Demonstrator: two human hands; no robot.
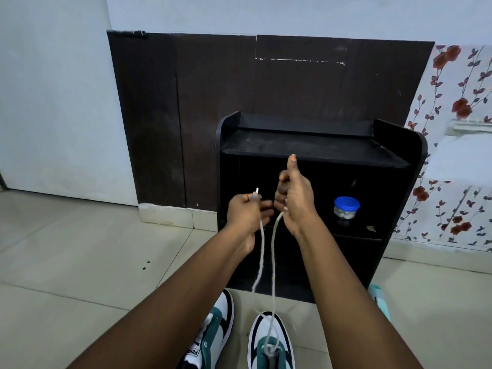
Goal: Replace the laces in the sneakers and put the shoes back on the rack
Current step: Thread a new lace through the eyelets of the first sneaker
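Both bare arms stretched forward, raised, close together. Left hand [246, 213] curled, thumb and fingers pinching one end of thin white cord lace [273, 262]. Right hand [294, 199] fisted round other strand, thumb pointing straight up.

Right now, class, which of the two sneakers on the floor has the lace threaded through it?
The right-hand sneaker: the white lace runs up from it to both hands. The left-hand sneaker shows no lace.
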